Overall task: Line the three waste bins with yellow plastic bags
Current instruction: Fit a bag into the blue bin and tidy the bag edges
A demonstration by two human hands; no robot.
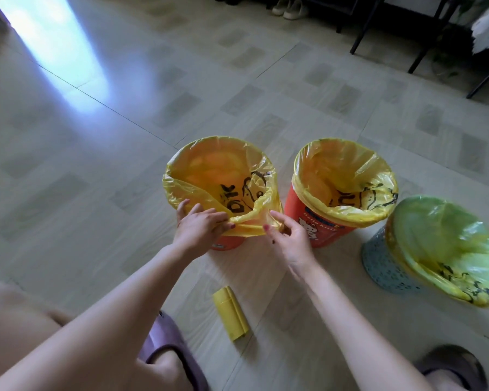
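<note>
- Left hand [198, 227]: I see it reached forward from the lower left, back of the hand up, fingers curled and pinching the near edge of the yellow bag [223, 182] at the rim of the left orange bin [228, 244].
- Right hand [290, 238]: it comes in from the lower right, thumb and fingertips bent and pinching the same gathered bag edge just right of the left hand; the two hands are near each other, with a bunched strip of plastic stretched between them.
- The bag in my grip hangs open inside the left orange bin, its far edge folded over the rim, its near edge gathered at the fingers; black print shows on the inner wall.
- Middle orange bin [316, 221]: it stands just beside the first, to the right, with a second yellow bag [345, 176] folded over its whole rim.
- Blue-green bin [384, 263]: farther right and nearer me, it has a third yellow bag [441, 244] draped over its rim.
- Roll of bags [230, 313]: a yellow roll lies flat on the tiled floor [96, 193], below and between my forearms, apart from the bins.
- Slippers [170, 345] show at the lower edge.
</note>
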